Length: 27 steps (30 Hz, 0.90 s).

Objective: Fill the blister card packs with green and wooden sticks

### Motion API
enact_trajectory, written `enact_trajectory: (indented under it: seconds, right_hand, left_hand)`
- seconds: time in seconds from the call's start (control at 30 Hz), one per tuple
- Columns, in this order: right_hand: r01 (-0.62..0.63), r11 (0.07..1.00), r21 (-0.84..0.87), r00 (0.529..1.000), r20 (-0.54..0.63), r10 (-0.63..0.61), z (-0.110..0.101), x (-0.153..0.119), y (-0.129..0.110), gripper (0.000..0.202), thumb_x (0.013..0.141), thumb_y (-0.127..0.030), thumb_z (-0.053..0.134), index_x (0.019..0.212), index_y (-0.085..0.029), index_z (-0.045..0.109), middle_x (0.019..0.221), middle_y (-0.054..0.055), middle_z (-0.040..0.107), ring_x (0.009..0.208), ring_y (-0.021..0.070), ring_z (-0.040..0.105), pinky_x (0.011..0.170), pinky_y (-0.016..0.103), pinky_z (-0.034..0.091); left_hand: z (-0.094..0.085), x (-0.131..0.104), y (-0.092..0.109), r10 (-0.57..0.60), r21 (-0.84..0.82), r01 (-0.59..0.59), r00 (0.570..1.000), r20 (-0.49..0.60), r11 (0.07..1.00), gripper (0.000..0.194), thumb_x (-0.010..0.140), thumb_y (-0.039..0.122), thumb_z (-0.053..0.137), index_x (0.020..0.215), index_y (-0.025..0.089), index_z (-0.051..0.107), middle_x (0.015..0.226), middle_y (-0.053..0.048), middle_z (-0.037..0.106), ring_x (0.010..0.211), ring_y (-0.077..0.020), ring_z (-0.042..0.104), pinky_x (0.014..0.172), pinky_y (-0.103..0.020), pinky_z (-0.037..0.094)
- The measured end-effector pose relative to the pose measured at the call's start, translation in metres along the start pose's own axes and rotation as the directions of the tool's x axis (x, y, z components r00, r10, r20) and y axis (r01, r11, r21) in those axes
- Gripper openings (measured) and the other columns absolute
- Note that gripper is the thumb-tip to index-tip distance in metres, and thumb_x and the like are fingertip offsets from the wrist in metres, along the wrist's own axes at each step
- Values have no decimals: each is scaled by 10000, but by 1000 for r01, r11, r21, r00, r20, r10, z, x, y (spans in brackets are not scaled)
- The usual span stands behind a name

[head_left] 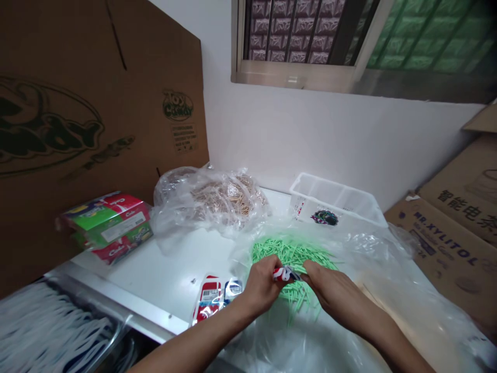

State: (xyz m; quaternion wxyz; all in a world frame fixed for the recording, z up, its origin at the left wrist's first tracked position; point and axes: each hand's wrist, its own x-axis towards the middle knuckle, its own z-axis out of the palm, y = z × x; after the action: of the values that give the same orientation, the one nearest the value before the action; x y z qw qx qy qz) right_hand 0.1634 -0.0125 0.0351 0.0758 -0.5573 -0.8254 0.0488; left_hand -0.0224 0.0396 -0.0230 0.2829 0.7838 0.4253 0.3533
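My left hand (263, 282) is closed on a small red, white and dark blue packet (285, 273), held above a heap of thin light green sticks (285, 251). At the packet's right end, my right hand (324, 282) is closed with thumb and fingers together. Pale green stick ends show by its fingertips, partly hidden. The green heap lies on a clear plastic bag (267, 331) spread over the white table (166, 280). Left of my left hand lie a red flat packet (209, 295) and a blue flat packet (233, 289) under shiny film.
A clear bag of thin tan sticks (233, 199) sits behind, left of a white plastic basket (334, 202). Colourful wrapped boxes (112, 223) stand at left by a large carton (97, 103). More cartons (446, 248) line the right. White strips (58, 331) fill the lower left corner.
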Motion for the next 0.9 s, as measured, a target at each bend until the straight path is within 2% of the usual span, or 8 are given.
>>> enact_trajectory:
  seconds: [0.13, 0.27, 0.37, 0.5, 0.6, 0.7, 0.8, 0.9]
  right_hand:
    - [-42, 999, 10, 999, 17, 42, -4, -1, -6, 186, 939, -313, 299, 811, -234, 407, 704, -4, 570, 587, 161, 520, 512, 263, 235]
    - [-31, 999, -24, 997, 65, 32, -4, -4, -10, 160, 931, -290, 319, 826, -236, 427, 704, -2, 591, 579, 163, 528, 506, 269, 224]
    - [-43, 999, -18, 988, 149, 45, -7, -5, -9, 163, 928, -264, 313, 845, -230, 448, 725, 13, 620, 615, 176, 559, 513, 270, 238]
    - [-66, 998, 1, 950, 305, 63, -15, -1, -11, 170, 915, -274, 351, 864, -208, 500, 778, 58, 664, 702, 213, 609, 542, 268, 294]
    - [-33, 997, -65, 912, 405, 56, -18, 5, -18, 171, 870, -164, 388, 938, -167, 544, 844, 111, 680, 764, 247, 633, 572, 279, 335]
    - [13, 992, -124, 897, 440, 43, -19, 13, -25, 426, 759, -27, 423, 1175, -92, 483, 913, 162, 676, 816, 274, 637, 607, 294, 370]
    - [13, 1000, -17, 927, 376, -6, -24, 19, -21, 564, 727, -56, 464, 1286, -107, 408, 956, 153, 667, 869, 271, 619, 661, 302, 402]
    - [-48, 967, 251, 975, 222, -10, -25, 22, -11, 542, 739, -154, 512, 1274, -195, 439, 1034, 95, 635, 883, 217, 597, 746, 300, 421]
  left_hand:
    - [-2, -2, 1, -12, 17, 12, 1000, -10, 1000, 210, 727, 337, 649, 732, 193, 496, 688, 11, 568, 619, -141, 500, 567, -236, 314]
    - [-5, -4, 1, 25, 40, -25, 1000, -6, 999, 227, 725, 347, 661, 753, 189, 500, 714, 1, 579, 650, -149, 516, 580, -237, 329]
    - [-5, -8, -1, 110, 89, -110, 994, 6, 990, 192, 750, 330, 632, 775, 184, 510, 742, -18, 590, 681, -159, 529, 604, -244, 352]
    - [0, -11, -5, 225, 226, -225, 974, 27, 948, 118, 778, 278, 575, 802, 173, 525, 754, -38, 599, 700, -173, 534, 611, -259, 364]
    - [3, -12, -1, 261, 378, -288, 958, 123, 880, 41, 757, 163, 524, 796, 166, 539, 756, -53, 605, 710, -192, 533, 608, -279, 354]
    - [1, -12, 10, 251, 401, -342, 932, 263, 850, 200, 680, 91, 513, 860, 169, 550, 820, -64, 623, 754, -213, 540, 630, -293, 352]
    - [-3, -13, 20, 166, 258, -251, 936, 309, 933, 260, 670, 94, 507, 909, 186, 549, 842, -49, 632, 754, -207, 545, 634, -282, 344]
    - [-2, -14, 22, 36, -25, -29, 953, 300, 999, 83, 785, 187, 454, 776, 180, 535, 686, -8, 572, 640, -157, 496, 577, -253, 309]
